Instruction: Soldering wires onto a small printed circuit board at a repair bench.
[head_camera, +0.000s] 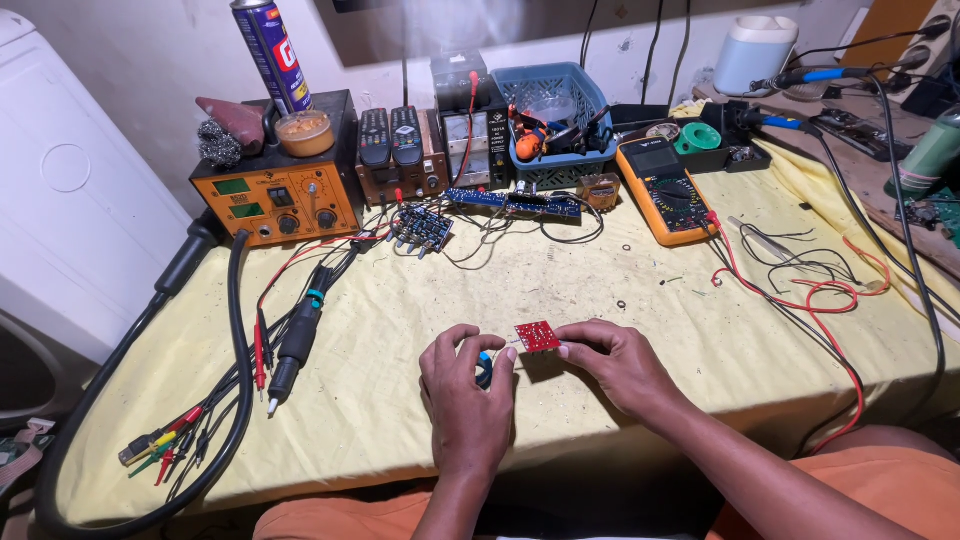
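Bare yellow cloth on the table (560, 290) lies open across the middle, from both hands out to the far row of gear. On the left, a thick black hose (236, 340) and a bundle of probe leads (290, 345) block the way. On the right, loose red and black wires (800, 285) sprawl. The yellow multimeter (667, 188) stands far right of centre.

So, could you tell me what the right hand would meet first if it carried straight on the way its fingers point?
The right hand points left; its fingers already touch the small red circuit board. Just beyond is the left hand, probably next.
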